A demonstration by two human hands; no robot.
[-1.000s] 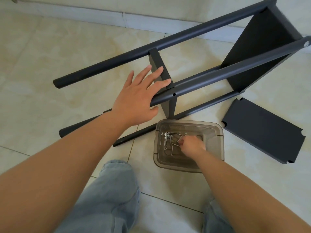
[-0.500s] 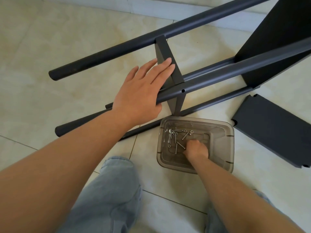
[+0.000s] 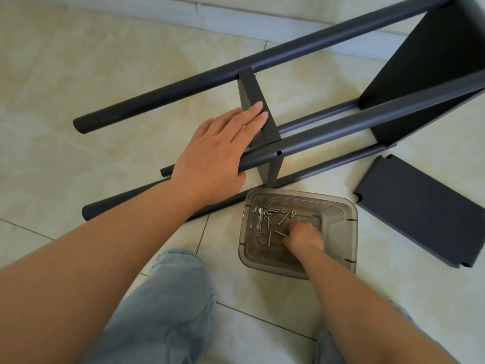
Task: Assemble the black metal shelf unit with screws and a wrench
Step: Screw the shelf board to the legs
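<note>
Lying on its side on the pale glossy tiled floor (image 3: 78,74), the black metal shelf unit (image 3: 341,119) shows four round matte tubes, one with an empty screw hole, joined by two flat panels. The left hand (image 3: 217,151) rests flat on the nearer upper tube, fingers straight against the middle panel. The right hand (image 3: 304,237), fingers curled, reaches among loose silver screws (image 3: 270,219) in the smoky translucent plastic tub (image 3: 341,261); whether it holds one cannot be told. One loose black shelf panel (image 3: 425,214) lies beside.

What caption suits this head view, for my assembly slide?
Left hand steadies shelf frame; right hand reaches among screws.
</note>
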